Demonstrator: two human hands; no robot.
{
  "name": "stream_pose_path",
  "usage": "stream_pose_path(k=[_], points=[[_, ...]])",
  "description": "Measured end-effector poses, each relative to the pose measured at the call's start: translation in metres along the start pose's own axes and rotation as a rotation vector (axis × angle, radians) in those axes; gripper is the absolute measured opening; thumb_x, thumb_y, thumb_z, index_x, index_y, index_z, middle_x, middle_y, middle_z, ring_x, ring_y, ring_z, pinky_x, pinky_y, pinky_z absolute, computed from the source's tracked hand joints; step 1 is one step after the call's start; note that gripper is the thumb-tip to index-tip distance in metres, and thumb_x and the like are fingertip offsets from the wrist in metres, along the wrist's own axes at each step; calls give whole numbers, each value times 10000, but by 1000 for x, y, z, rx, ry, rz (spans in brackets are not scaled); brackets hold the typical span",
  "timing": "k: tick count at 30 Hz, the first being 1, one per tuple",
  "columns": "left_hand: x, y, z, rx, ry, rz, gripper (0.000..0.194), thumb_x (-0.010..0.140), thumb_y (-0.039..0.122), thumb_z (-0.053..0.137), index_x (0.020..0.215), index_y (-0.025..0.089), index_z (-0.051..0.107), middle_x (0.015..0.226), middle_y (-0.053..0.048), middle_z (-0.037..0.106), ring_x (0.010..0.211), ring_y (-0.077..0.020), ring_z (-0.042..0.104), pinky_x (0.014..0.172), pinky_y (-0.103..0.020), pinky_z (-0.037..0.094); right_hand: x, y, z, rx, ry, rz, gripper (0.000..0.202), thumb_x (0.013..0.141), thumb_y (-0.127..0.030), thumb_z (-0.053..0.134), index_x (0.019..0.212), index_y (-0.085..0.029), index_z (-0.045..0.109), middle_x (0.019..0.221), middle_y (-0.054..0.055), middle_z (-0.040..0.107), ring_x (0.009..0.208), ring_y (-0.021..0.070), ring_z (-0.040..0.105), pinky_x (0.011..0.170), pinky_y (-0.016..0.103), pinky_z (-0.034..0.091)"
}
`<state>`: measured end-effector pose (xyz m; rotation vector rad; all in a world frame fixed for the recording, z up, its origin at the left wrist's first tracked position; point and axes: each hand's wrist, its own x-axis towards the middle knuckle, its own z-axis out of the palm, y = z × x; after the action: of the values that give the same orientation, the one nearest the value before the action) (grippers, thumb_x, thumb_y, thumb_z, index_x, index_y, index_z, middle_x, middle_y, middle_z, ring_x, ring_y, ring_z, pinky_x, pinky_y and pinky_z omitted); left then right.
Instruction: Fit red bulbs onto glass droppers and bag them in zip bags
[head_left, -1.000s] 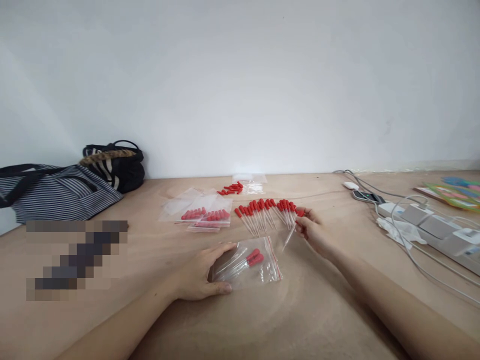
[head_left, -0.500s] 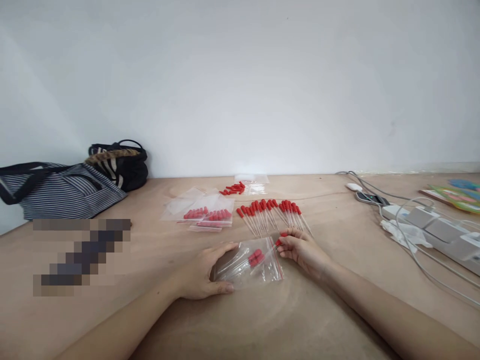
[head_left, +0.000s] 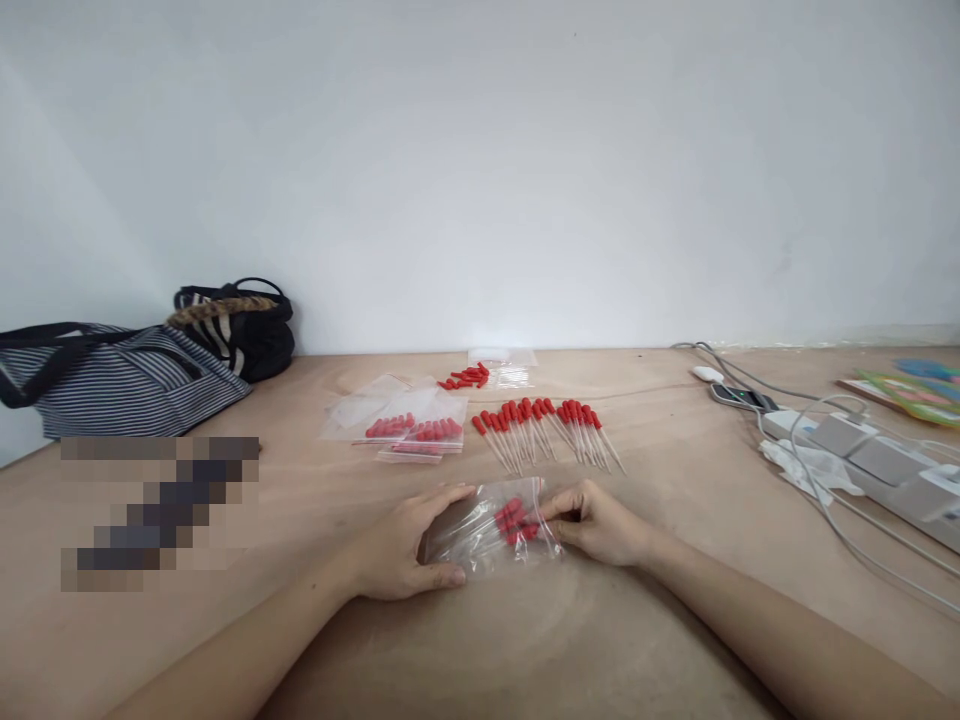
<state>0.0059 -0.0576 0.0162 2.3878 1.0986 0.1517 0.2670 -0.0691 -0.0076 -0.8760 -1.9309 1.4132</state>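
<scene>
A clear zip bag (head_left: 472,540) lies flat on the table, with glass droppers inside whose red bulbs (head_left: 510,515) bunch near its open right end. My left hand (head_left: 409,545) is curved around the bag's left end, thumb on the near edge and fingers on the far edge. At the mouth, the fingers of my right hand (head_left: 592,522) are closed around the bulb end of a dropper (head_left: 529,531) partly covered by the plastic. Its fingertips are partly hidden. Just beyond the bag, several loose red-bulbed droppers (head_left: 536,420) are fanned out on the table.
Filled zip bags (head_left: 412,425) overlap at the back left of the hands. More droppers (head_left: 469,376) lie near the wall. A striped bag (head_left: 142,380) and black bag (head_left: 262,335) stand left; a power strip (head_left: 877,460) with cables and a tissue (head_left: 802,468) are right.
My right hand has moved left and down to the bag's mouth, bringing the red bulbs it held into the bag beside the others. My left hand keeps its place.
</scene>
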Motion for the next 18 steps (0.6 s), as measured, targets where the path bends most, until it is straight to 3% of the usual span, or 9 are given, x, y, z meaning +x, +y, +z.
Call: stream_pose_path(k=[3,6,9,11,14,16,18], points=[[0,0,0,9,-3,1,781,695,540,586,1331,200,286,1389,-115,345,1241,-319,341,1012,-466,307,5,12,2,47,107,88,333,628,-473,674,750,-164,688,714,28,661,665,145,599,641,259,478],[-1,-3,2,9,18,33,761,703,539,581,1327,215,291,1379,-105,363,1230,-311,360,1004,-462,321,11,25,6,36,255,149,347,505,-424,766,640,-141,615,565,-15,590,500,83,509,474,191,396],[-1,-6,4,2,38,47,746,707,529,586,1327,234,293,1374,-95,373,1219,-313,374,988,-464,339,15,26,12,-9,316,153,366,467,-393,788,589,-147,545,532,-36,544,472,63,463,441,176,353],[-1,-7,4,2,36,41,749,709,528,586,1330,231,290,1374,-97,373,1219,-317,373,985,-465,342,15,22,11,1,288,157,368,472,-389,783,593,-153,528,532,-39,537,471,64,460,443,179,352],[0,-7,4,10,25,38,754,715,537,575,1336,224,280,1383,-100,357,1231,-312,356,995,-467,327,13,17,-8,14,290,161,326,531,-393,744,633,-160,540,540,-34,545,482,77,476,463,193,368],[0,-7,4,16,17,31,759,716,545,569,1338,225,273,1391,-100,344,1239,-309,345,1001,-472,317,10,17,-34,-103,461,165,265,606,-389,683,640,-164,547,585,-13,570,522,94,503,495,209,385],[-1,-8,4,15,11,32,762,715,550,566,1339,229,268,1395,-96,337,1242,-307,340,1005,-476,311,5,22,-63,-335,726,259,189,655,-341,633,661,-165,562,631,8,593,566,112,526,530,223,392]])
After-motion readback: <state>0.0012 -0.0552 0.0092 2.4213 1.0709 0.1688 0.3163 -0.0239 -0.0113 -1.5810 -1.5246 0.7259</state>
